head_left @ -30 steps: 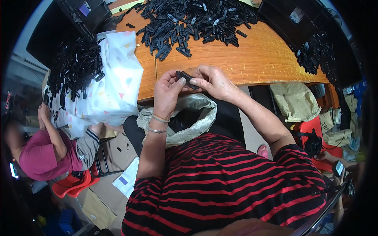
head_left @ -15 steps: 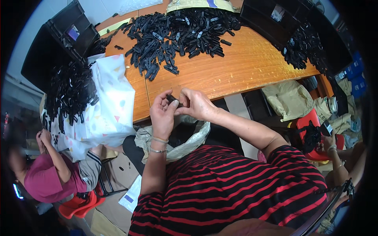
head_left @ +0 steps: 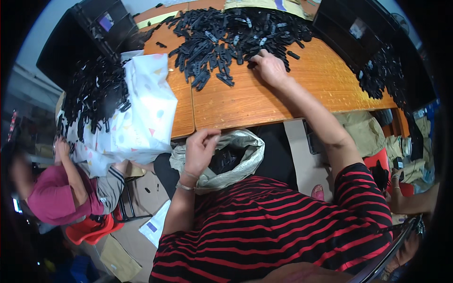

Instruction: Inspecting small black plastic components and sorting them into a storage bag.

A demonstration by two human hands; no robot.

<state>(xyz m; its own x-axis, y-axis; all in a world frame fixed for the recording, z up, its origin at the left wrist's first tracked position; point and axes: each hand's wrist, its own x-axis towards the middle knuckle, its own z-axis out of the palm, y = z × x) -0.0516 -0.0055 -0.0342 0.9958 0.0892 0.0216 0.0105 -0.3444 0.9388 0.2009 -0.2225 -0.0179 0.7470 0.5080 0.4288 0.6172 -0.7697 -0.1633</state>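
Observation:
My right hand (head_left: 272, 70) reaches out over the table, its fingers bent down onto the front edge of a heap of small black plastic clip-like pieces (head_left: 207, 59). A black plastic piece (head_left: 252, 65) shows under the fingertips. Above the mouth of a pale woven sack (head_left: 252, 162) on my lap hovers my left hand (head_left: 200, 150). Its fingers are loosely bent and apart from the thumb, with nothing seen in them. Dark pieces (head_left: 229, 160) lie inside the sack. The wooden table (head_left: 236, 106) bears the heap.
Black crates (head_left: 85, 28) stand tipped at the far left and far right (head_left: 349, 33), pieces spilling from them. A white patterned plastic sheet (head_left: 148, 104) hangs over the table's left side. One person (head_left: 61, 188) sits at the left, another person's arm (head_left: 410, 200) shows at the right.
My right hand has left my left hand and moved forward to the heap. The dark piece held between both hands is out of them. My left hand has lowered towards the sack.

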